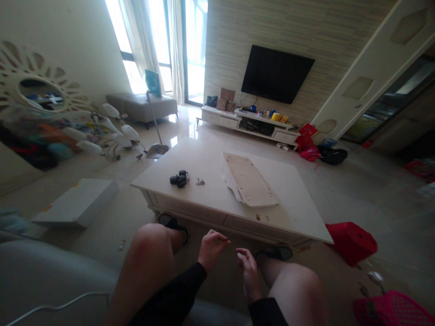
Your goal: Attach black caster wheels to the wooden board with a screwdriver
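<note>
In front of the white table's near edge, my left hand [212, 248] is closed in a pinch. A thin, short sliver shows at its fingertips, too small to name. My right hand [248, 273] hangs just to the right, fingers loosely bent and apart, with nothing visible in it. On the table top lies a pale flat panel [249, 179] with small holes near its corners. Black casters [180, 178] sit in a cluster at the left of the table, beside a small pile of screws [200, 181]. A tiny brown piece [258, 217] lies by the near edge.
The table [204, 158] stands before my knees. A red stool [353, 243] is at its right, with a pink basket [394, 310] nearer me. A white box [79, 203] lies on the floor at left. A long-handled dustpan [157, 151] stands beyond the table's left corner.
</note>
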`<state>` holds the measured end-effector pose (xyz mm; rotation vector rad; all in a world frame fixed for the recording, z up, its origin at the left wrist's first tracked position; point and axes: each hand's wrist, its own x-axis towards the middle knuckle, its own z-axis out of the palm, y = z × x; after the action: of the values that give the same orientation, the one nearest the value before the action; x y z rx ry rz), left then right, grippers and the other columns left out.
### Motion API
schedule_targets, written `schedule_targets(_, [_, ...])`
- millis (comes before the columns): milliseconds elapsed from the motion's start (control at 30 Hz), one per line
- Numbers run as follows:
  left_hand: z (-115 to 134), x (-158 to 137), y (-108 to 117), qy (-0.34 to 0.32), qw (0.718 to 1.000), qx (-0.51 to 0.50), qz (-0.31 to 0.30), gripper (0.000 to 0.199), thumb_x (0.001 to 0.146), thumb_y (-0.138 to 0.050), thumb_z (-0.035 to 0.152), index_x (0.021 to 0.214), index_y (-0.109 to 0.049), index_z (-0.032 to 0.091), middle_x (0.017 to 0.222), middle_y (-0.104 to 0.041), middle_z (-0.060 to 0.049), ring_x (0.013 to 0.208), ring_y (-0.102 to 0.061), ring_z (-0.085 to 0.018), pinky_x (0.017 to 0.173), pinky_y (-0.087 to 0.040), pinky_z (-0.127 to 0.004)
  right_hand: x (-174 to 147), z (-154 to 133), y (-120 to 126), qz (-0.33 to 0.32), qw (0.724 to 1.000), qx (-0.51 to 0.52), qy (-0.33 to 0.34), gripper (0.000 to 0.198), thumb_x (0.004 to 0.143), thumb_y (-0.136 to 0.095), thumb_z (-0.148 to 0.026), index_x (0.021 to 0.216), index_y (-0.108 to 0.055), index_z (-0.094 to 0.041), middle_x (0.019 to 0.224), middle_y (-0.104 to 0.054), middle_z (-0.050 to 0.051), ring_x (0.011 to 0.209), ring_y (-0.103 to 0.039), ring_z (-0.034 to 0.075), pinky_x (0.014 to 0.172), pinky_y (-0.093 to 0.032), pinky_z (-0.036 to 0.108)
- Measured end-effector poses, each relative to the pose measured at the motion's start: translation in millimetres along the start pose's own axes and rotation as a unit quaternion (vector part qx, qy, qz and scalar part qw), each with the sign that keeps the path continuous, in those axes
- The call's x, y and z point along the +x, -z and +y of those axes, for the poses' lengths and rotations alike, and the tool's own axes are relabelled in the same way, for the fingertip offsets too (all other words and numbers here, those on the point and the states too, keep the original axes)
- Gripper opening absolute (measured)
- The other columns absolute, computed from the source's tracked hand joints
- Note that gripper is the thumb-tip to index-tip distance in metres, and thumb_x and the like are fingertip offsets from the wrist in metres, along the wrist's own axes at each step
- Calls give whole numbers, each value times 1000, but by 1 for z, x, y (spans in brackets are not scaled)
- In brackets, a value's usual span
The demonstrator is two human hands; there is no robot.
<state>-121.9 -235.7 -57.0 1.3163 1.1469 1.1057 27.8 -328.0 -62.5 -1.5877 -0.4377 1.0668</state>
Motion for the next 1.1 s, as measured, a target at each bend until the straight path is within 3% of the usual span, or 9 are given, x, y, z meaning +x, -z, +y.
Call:
schedule_targets(133, [0,-2,2,-32,997,74,-6,15,77,-87,39,74,-85,24,78,-79,-6,81,-73,-25,83,-54,-39,-2,-1,0,-11,1000,-22,5,40,61,-84,-59,82,-82,-25,94,-77,4,101,-65,26,89,-49,35])
schedule_targets(300, [-1,-3,-1,-4,999,32,-19,18,85,-81,40,82,-86,22,85,-82,-8,82,-75,-26,80,-54,-39,-4,-2,-2,-18,999,-33,9,43,58,-86,-63,77,-81,-25,89,-76,4,96,-65,26,85,-48,34])
schedule_targets(533, [-1,-4,-5,-39,986,157,-32,3,79,-90,25,79,-88,28,83,-83,-5,87,-74,-27,98,-47,-46,-6,-6,-3,-23,999,-30,16,43,61,-85,-63,79,-80,-24,87,-74,4,91,-63,24,81,-48,33])
schedule_targets(1100, [-1,-7,-4,-32,985,157,-58,6,82,-88,25,78,-88,29,81,-81,-4,85,-72,-25,91,-48,-41,-12,-10,-5,-53,998,-28,22,43,63,-86,-64,78,-79,-24,84,-73,3,87,-61,22,79,-49,32])
